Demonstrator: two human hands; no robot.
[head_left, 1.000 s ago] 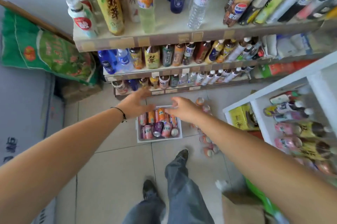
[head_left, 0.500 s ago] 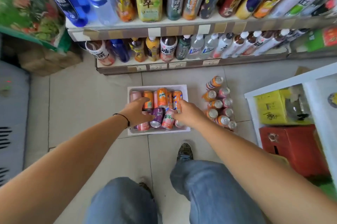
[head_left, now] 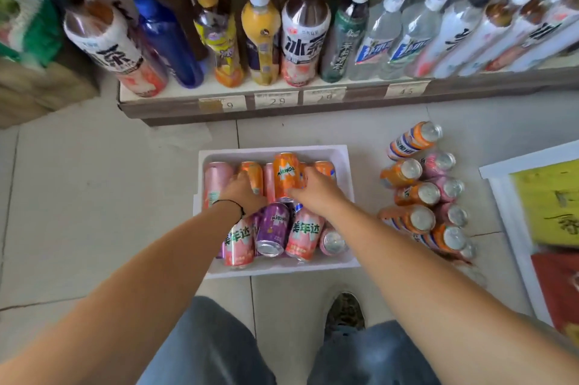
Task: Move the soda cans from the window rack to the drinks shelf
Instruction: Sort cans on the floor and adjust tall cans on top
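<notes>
Cans (head_left: 271,229) lay loosely heaped in the box (head_left: 344,152).
Left hand (head_left: 247,193) and right hand (head_left: 316,193) each gripped an orange can; lifting could topple the heap.

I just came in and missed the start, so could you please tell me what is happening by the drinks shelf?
A person is bent over a white box of soda cans on the floor in front of the drinks shelf. The left hand is on an orange can and the right hand on another orange can; neither looks lifted yet. More cans stand in a cluster on the floor to the right.
</notes>
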